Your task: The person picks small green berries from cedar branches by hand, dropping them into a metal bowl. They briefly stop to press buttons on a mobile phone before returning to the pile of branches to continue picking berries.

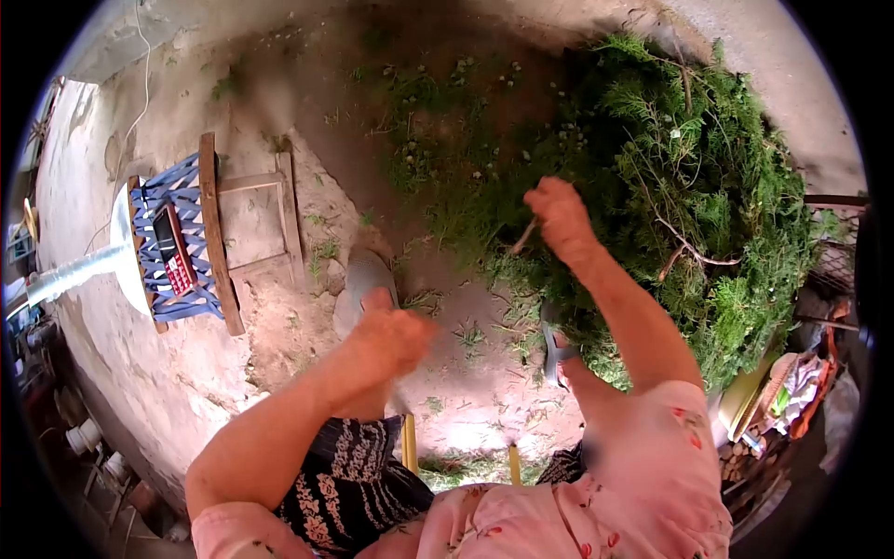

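Note:
My right hand (pixel 562 219) is closed around a thin, pale brown woody stem (pixel 524 237) whose end pokes out below the fist. It is over the left edge of a big heap of green conifer branches (pixel 726 196). Lower and to the left, my left hand (pixel 399 341) is in front of my sandalled foot, its fingers curled in and smeared by motion. Whatever may be inside that curled hand is hidden.
A small stool with a woven blue seat (pixel 177 238) stands at left, bearing a red phone (pixel 174 252). Loose green sprigs (pixel 470 333) litter the ground around my grey sandals (pixel 366 279). Cloths and a bag (pixel 796 396) lie at lower right.

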Action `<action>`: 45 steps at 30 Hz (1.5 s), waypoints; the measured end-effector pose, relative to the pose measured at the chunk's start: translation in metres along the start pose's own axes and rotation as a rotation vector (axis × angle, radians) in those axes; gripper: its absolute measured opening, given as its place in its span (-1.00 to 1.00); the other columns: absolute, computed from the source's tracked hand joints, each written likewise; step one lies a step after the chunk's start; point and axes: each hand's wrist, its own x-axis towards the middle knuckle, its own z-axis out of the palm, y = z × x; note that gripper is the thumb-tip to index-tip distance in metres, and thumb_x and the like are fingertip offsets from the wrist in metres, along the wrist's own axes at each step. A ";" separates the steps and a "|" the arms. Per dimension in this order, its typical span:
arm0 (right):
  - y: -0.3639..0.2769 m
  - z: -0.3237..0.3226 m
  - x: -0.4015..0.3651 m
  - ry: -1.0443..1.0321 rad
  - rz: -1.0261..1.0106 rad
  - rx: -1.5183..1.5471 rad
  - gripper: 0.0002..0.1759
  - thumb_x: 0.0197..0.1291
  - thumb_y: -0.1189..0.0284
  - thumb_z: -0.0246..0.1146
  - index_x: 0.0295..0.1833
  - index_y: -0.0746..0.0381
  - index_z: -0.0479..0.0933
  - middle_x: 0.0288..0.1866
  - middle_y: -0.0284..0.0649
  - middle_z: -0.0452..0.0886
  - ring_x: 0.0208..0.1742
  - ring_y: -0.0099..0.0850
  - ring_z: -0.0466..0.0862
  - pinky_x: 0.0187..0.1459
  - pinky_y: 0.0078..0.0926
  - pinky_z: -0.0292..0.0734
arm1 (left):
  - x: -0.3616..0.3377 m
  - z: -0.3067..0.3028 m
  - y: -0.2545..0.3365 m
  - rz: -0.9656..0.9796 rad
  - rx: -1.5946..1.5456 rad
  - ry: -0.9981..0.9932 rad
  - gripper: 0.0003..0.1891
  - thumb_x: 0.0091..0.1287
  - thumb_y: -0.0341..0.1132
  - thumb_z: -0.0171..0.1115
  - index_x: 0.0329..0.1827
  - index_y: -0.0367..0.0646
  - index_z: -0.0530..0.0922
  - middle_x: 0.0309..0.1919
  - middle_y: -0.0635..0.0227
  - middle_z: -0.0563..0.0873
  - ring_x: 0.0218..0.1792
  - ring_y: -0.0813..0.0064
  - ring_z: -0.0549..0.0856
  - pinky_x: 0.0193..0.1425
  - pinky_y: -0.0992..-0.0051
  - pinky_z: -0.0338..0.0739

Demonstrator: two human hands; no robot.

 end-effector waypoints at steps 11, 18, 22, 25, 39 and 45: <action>0.011 -0.261 -0.108 0.981 0.046 0.257 -0.81 0.20 0.52 0.14 -0.11 0.20 0.61 -0.13 -0.26 0.65 -0.06 -0.46 0.60 0.07 -0.49 0.45 | 0.053 0.008 -0.081 -0.368 0.262 -0.235 -0.76 0.09 -0.18 0.20 -0.31 -0.17 0.59 -0.41 0.13 0.64 -0.29 0.18 0.66 -0.24 0.27 0.58; 0.115 -0.259 -0.202 0.642 0.257 -0.037 -0.35 0.13 0.52 0.15 0.37 0.20 0.14 0.38 -0.16 0.20 0.31 -0.22 0.33 0.24 -0.34 0.32 | 0.154 0.058 -0.086 -0.899 -0.279 0.102 -0.15 0.02 0.02 0.34 0.31 -0.19 0.16 0.21 -0.01 0.31 0.15 0.04 0.44 0.06 0.25 0.50; 0.106 -0.217 -0.215 0.454 0.367 -0.311 -0.32 0.09 0.42 0.24 0.35 0.19 0.18 0.34 -0.03 0.24 0.35 -0.13 0.24 0.30 -0.18 0.15 | 0.190 0.092 -0.034 -1.033 -0.171 0.179 -0.03 0.01 -0.05 0.39 0.40 -0.15 -0.01 0.36 0.01 0.06 0.24 -0.10 0.29 0.07 0.21 0.49; 0.067 -0.200 -0.201 0.513 0.415 -0.253 -0.40 0.10 0.38 0.24 0.29 0.18 0.28 0.31 -0.06 0.28 0.33 -0.16 0.28 0.27 -0.21 0.20 | 0.195 0.115 -0.057 -1.092 -0.298 0.251 -0.15 0.06 -0.24 0.34 0.38 -0.17 0.05 0.31 -0.01 0.19 0.20 0.01 0.36 0.03 0.24 0.50; -0.061 -0.124 -0.126 0.283 0.718 1.324 -0.53 0.04 0.36 0.34 0.08 0.26 0.44 -0.05 -0.22 0.57 -0.01 -0.41 0.54 -0.01 -0.47 0.46 | 0.185 0.039 0.088 -0.532 -0.608 1.040 -0.61 0.00 -0.46 0.21 -0.04 -0.32 0.46 -0.11 0.05 0.53 -0.10 0.06 0.54 -0.07 0.27 0.47; -0.007 -0.176 -0.161 0.662 0.763 1.154 -0.64 0.12 0.38 0.25 0.05 0.18 0.48 0.00 -0.23 0.52 -0.02 -0.42 0.54 -0.05 -0.50 0.47 | 0.194 0.009 0.160 -0.020 -0.659 0.837 -0.34 -0.04 -0.39 0.31 0.22 -0.24 0.32 0.12 0.04 0.43 0.13 0.11 0.44 0.21 0.19 0.28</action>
